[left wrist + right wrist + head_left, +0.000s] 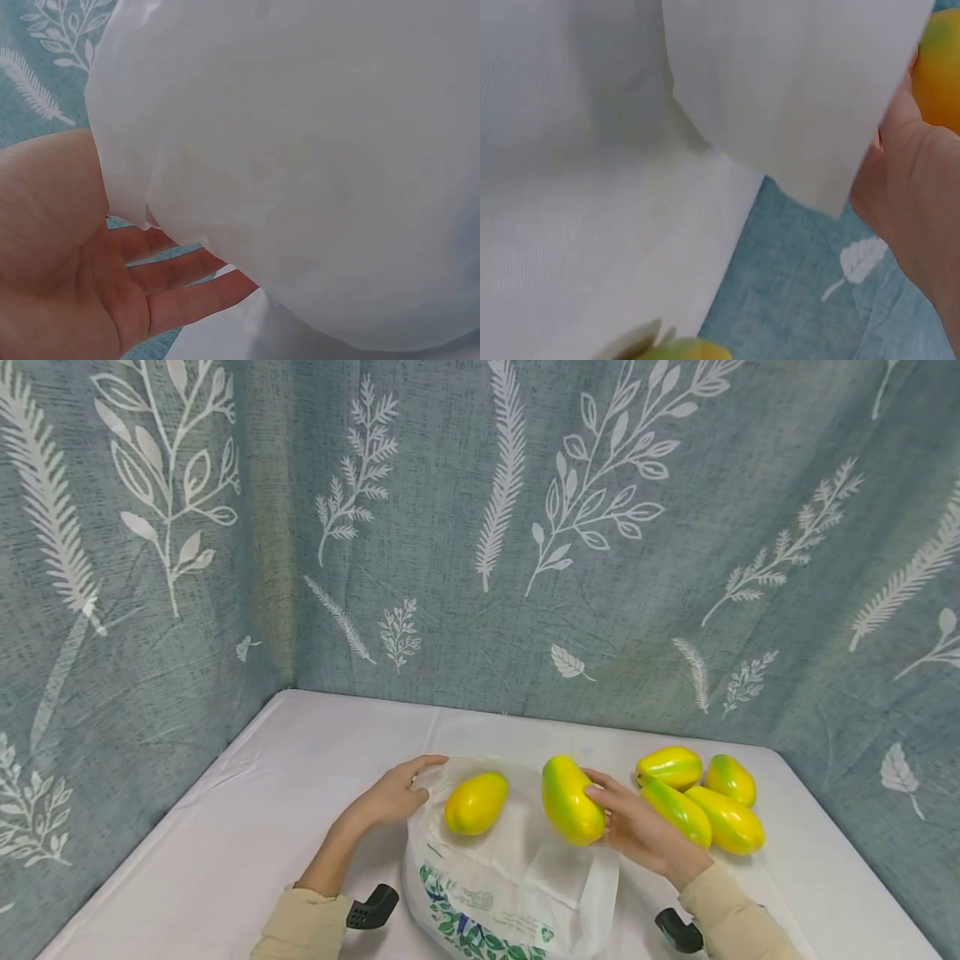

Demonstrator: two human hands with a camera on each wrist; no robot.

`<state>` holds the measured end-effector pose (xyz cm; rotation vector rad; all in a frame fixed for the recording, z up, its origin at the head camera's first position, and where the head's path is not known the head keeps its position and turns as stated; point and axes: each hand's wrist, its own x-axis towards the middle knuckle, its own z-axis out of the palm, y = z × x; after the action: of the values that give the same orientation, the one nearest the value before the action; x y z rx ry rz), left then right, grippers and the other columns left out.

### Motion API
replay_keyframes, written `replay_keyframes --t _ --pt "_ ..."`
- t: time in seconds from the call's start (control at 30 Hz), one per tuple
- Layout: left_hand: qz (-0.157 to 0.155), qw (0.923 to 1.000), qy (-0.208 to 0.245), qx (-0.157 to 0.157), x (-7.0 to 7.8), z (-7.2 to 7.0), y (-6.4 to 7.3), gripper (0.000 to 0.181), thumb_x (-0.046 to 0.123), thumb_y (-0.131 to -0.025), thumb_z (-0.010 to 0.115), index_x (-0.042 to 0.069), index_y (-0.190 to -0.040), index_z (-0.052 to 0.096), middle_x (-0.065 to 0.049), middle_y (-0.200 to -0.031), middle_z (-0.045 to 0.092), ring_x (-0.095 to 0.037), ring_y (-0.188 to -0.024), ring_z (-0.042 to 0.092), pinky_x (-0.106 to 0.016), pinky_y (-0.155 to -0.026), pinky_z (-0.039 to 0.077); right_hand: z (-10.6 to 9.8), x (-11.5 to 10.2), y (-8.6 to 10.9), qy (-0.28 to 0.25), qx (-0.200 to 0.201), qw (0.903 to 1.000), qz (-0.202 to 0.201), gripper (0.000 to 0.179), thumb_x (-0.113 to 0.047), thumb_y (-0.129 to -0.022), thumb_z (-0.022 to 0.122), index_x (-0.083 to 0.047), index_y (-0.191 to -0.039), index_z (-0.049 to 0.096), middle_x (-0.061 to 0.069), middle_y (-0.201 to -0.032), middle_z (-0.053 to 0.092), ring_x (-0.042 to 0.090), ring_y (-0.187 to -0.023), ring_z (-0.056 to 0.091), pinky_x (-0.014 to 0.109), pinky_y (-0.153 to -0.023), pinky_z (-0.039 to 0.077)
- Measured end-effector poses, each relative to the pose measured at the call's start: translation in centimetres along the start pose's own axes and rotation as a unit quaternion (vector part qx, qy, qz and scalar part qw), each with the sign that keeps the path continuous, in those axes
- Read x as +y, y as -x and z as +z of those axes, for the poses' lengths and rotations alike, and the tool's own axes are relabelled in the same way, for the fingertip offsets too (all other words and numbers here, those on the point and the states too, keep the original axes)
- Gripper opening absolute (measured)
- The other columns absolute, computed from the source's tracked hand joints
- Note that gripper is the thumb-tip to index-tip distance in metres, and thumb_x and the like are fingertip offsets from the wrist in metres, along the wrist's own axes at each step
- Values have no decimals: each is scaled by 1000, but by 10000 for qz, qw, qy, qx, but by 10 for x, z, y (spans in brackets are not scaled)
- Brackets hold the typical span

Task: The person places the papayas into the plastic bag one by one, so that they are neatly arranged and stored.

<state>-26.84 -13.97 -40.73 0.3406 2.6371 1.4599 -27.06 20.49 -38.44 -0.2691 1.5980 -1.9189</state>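
Note:
A white plastic bag (pixel 517 877) with a green leaf print lies with its mouth spread at the front middle of the table. My left hand (pixel 393 793) holds the bag's left rim; in the left wrist view the white film (pixel 285 150) covers part of its fingers. Inside the bag rests a yellow papaya (pixel 476 804). Over the bag's right side, my right hand (pixel 637 822) grips a yellow-green papaya (pixel 568 800) from its right. That papaya (pixel 941 75) shows only partly in the right wrist view, where bag film hangs in front of the hand.
Several more yellow-green papayas (pixel 727 820) lie clustered on the white tablecloth (pixel 352 735) to the right of the bag. A grey-green curtain (pixel 442 527) with white leaf patterns stands behind the table and along its sides. Black wrist devices (pixel 372 907) sit by both forearms.

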Motion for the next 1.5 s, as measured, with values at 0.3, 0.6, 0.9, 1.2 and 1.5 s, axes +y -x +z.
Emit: replay_keyframes --t 0.3,0.6,0.9,1.2,1.5 --pt "-26 10000 38 0 1 0 -1 53 -5 -86 44 3 -138 48 -23 -142 41 -36 -124 40 -57 -102 31 14 12 -9 180 -70 9996 186 64 -25 -101 42 -5 -151 7 14 -133 41 22 -110 51 42 -93 45" --pt "-30 10000 40 7 1 0 -1 53 -5 -86 43 4 -138 48 -23 -141 42 -38 -129 37 -58 -103 29 34 22 -12 313 -236 9984 400 67 -27 -99 47 -4 -151 11 16 -136 41 23 -110 51 45 -91 45" --pt "-5 10000 -32 17 1 -1 0 53 -4 -86 44 4 -137 48 -23 -140 43 -36 -123 41 -57 -102 31 52 32 -18 548 -307 9964 571 68 -28 -95 54 -4 -149 19 17 -136 42 26 -112 51 47 -89 46" --pt "62 10000 -67 -8 4 -2 4 52 -5 -86 45 3 -137 48 -24 -139 44 -34 -116 45 -55 -99 35 68 39 -21 628 -438 9941 769 70 -30 -93 58 -5 -148 23 16 -137 42 27 -114 49 50 -92 44" --pt "16 10000 -4 5 3 0 1 52 -4 -86 44 4 -138 48 -23 -140 44 -39 -129 38 -58 -103 31 79 48 -28 590 -481 9918 1023 68 -29 -93 58 -6 -147 25 15 -137 42 30 -116 46 54 -93 42"
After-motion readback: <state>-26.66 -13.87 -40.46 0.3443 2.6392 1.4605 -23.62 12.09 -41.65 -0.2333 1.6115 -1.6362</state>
